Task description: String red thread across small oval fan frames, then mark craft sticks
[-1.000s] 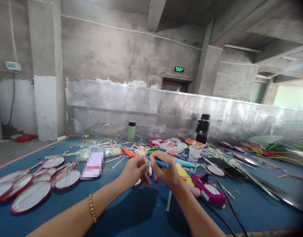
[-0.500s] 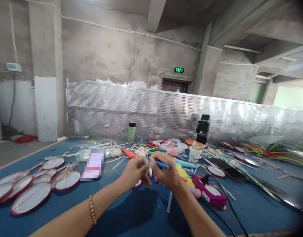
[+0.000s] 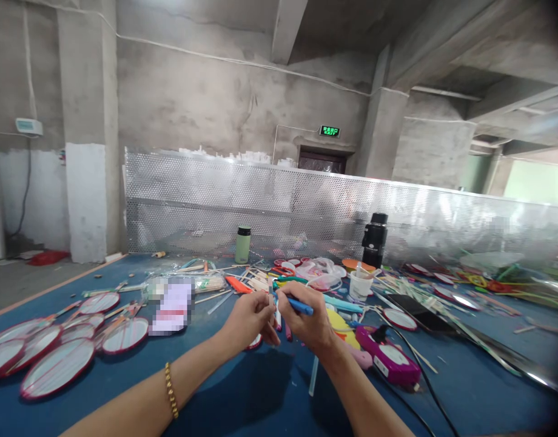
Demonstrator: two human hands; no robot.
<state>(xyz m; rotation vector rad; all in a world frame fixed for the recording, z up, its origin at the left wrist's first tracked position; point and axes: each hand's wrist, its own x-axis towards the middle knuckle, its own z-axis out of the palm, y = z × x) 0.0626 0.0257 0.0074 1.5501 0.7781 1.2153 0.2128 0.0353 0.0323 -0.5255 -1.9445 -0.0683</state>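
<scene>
My right hand (image 3: 306,312) is closed around a blue pen (image 3: 301,306), its tip end turned toward the left hand. Between the thumb and fingers of my left hand (image 3: 254,315) a short, pale flat stick (image 3: 270,291) is pinched upright. The two hands almost meet above the table. Just below my left hand, part of a small red-rimmed disc (image 3: 254,343) shows, the rest hidden. Pink pen-like sticks (image 3: 288,331) lie between the hands. A clear glue stick (image 3: 313,376) is beside my right forearm.
Red-rimmed round pieces (image 3: 60,367) lie overlapping at left, near a phone-like lilac item (image 3: 172,308). A green tumbler (image 3: 243,244), a black flask (image 3: 374,240) and a white cup (image 3: 361,285) stand behind. A purple device (image 3: 388,358) and black cables (image 3: 431,388) lie at right.
Both hands stay almost in place, with the pen and the flat stick still held. The view has shifted very slightly.
</scene>
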